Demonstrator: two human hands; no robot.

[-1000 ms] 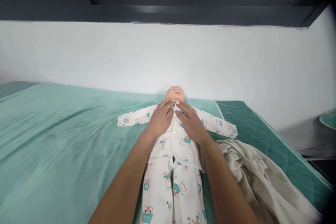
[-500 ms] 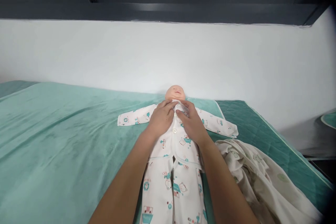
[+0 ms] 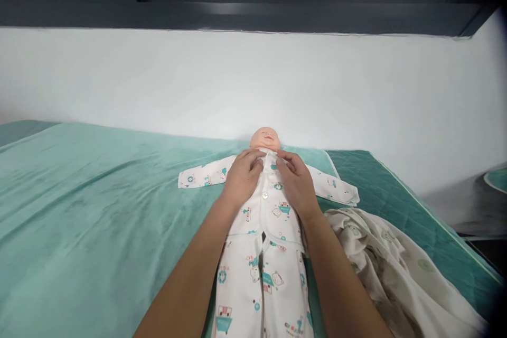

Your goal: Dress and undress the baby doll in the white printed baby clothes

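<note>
A doll [image 3: 265,138] lies face up, its head near the wall, dressed in a white printed jacket [image 3: 264,216] and matching printed trousers [image 3: 237,285]. The sleeves stretch out to both sides. A button shows at the middle of the jacket front. My left hand [image 3: 243,177] is at the upper chest, left of the front opening, its fingers bent and closed on the cloth near the collar. On the other side, my right hand [image 3: 295,179] has its fingers curled at the collar's right edge, pinching the cloth there.
The doll lies on a light green sheet [image 3: 99,222]. A crumpled pale blanket [image 3: 392,259] lies to the right on a darker green quilted cover [image 3: 420,222]. Behind stands a white wall [image 3: 237,79] below a dark window frame [image 3: 277,10].
My right hand has shifted slightly right, away from the front opening, uncovering more of the jacket's upper chest. My left hand stays at nearly the same place.
</note>
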